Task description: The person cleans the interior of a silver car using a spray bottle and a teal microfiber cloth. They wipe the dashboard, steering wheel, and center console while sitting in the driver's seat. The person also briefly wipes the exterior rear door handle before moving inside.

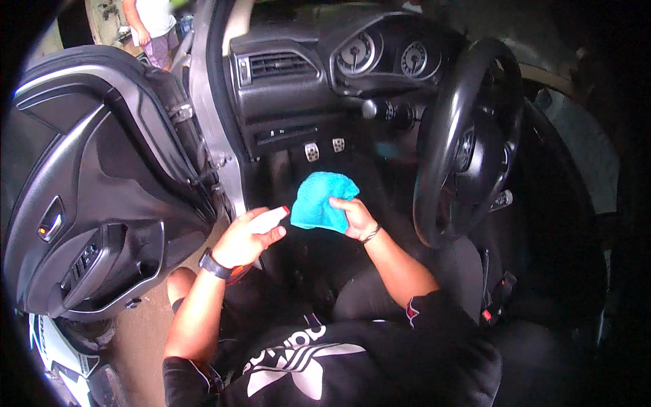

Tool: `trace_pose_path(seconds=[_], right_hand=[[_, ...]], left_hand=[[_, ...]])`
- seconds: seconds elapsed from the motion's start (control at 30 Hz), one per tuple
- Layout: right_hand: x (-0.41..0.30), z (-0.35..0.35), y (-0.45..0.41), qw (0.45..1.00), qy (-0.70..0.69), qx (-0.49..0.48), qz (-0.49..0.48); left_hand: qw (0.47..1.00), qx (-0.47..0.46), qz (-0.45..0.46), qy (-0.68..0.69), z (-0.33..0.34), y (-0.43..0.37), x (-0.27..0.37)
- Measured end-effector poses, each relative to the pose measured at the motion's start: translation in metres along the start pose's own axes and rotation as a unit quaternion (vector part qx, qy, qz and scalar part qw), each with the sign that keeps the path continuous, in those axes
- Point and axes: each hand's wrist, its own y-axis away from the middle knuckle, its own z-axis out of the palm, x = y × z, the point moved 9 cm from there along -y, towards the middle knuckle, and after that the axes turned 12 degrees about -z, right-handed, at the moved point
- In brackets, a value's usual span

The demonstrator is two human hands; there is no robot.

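My left hand (245,236) grips a white spray bottle (269,221) with a red nozzle tip, which points toward the cloth. Most of the bottle is hidden behind the hand. A folded turquoise microfiber cloth (323,203) is held in my right hand (358,216), thumb on top. The two hands are apart, in front of the driver's footwell. Beyond them are two metal pedals (312,152) and the dashboard (285,104); the steering wheel (447,137) stands to the right of my right hand.
The open car door (127,147) is on the left, with its door handle and window switches. A person (152,30) stands outside at the top left. Part of a white and black vehicle (66,356) shows at the lower left. A seat belt buckle (486,315) is at the right.
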Motion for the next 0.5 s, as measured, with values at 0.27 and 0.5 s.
trace_pose_path(seconds=[0.27, 0.5], right_hand=[[0.020, 0.005, 0.002, 0.997, -0.063, -0.003, 0.050], [0.033, 0.008, 0.007, 0.994, -0.036, 0.014, 0.099]], left_hand=[[0.999, -0.023, -0.014, -0.040, 0.005, -0.004, 0.008], [0.997, 0.009, 0.034, -0.063, 0.015, -0.011, -0.001]])
